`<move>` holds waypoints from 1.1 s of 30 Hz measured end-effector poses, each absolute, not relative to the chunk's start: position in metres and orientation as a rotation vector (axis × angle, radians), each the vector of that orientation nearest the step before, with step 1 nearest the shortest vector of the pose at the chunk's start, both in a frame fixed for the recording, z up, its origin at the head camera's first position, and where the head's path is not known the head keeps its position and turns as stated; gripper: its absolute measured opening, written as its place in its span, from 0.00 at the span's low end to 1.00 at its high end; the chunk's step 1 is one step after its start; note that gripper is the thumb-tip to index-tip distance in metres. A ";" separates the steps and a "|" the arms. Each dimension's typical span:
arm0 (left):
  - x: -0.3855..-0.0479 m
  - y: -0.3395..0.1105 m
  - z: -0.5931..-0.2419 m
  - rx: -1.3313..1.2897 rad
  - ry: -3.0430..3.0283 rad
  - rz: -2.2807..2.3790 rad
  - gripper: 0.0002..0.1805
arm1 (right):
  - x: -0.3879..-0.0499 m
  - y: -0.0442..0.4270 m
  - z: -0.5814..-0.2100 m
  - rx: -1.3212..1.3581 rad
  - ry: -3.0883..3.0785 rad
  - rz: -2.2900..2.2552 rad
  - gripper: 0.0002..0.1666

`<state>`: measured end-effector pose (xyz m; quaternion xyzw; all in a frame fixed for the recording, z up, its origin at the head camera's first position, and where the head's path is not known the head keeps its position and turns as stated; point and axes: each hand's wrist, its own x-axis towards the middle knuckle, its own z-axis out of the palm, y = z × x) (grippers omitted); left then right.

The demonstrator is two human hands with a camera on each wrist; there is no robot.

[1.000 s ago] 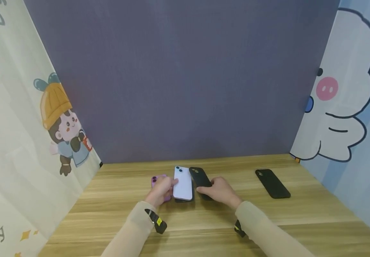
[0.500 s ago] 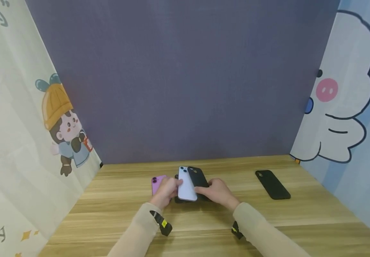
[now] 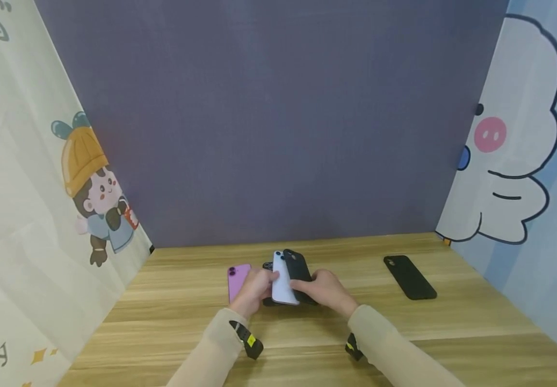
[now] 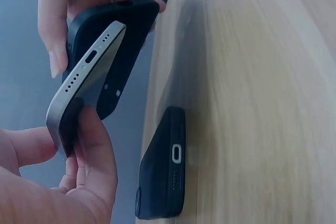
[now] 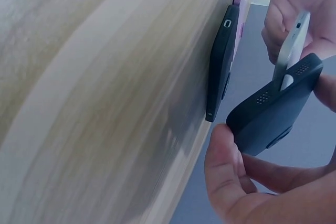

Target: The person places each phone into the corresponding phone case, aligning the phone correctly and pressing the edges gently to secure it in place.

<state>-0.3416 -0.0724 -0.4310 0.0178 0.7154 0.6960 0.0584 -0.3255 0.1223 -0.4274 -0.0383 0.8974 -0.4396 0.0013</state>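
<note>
My left hand [image 3: 254, 292] grips a pale blue-white phone [image 3: 284, 285] by its sides, above the table. My right hand [image 3: 327, 292] holds a black phone case [image 3: 298, 271] by its edges, tilted beside the phone. In the left wrist view the phone's port end [image 4: 90, 56] overlaps the hollow side of the case [image 4: 122, 14] at an angle. From the right wrist, the case [image 5: 278, 106] shows its outer back and speaker-hole end, the phone [image 5: 292, 45] leaning at its opening. Another black-cased phone [image 4: 164, 166] lies below on the table.
A purple phone [image 3: 237, 279] lies left, partly behind my left hand. Farther right on the wooden table [image 3: 307, 352] lies another black case [image 3: 411, 277]. A dark grey panel [image 3: 278, 123] stands at the back, with printed curtains on both sides.
My left hand has moved right with the pale phone, which now overlaps the case. The right hand has shifted slightly left, still holding the case. More of the purple phone and the lower black-cased one shows.
</note>
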 end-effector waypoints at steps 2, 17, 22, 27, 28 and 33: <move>-0.342 -0.070 -0.431 0.052 2.157 2.120 0.19 | -0.326 0.122 -0.428 -0.123 2.810 -1.388 0.36; -0.339 -0.058 -0.430 0.084 2.122 2.129 0.19 | -0.321 0.120 -0.422 -0.163 2.712 -1.487 0.37; -0.340 -0.058 -0.432 0.092 2.131 2.117 0.19 | -0.321 0.123 -0.422 -0.196 2.629 -1.550 0.36; -0.342 -0.058 -0.433 0.110 2.127 2.108 0.20 | -0.325 0.129 -0.425 -0.153 2.569 -1.606 0.33; -0.343 -0.057 -0.433 0.108 2.125 2.108 0.20 | -0.326 0.130 -0.426 -0.133 2.561 -1.622 0.32; -0.342 -0.056 -0.431 0.088 2.117 2.127 0.20 | -0.333 0.137 -0.432 -0.051 2.461 -1.758 0.30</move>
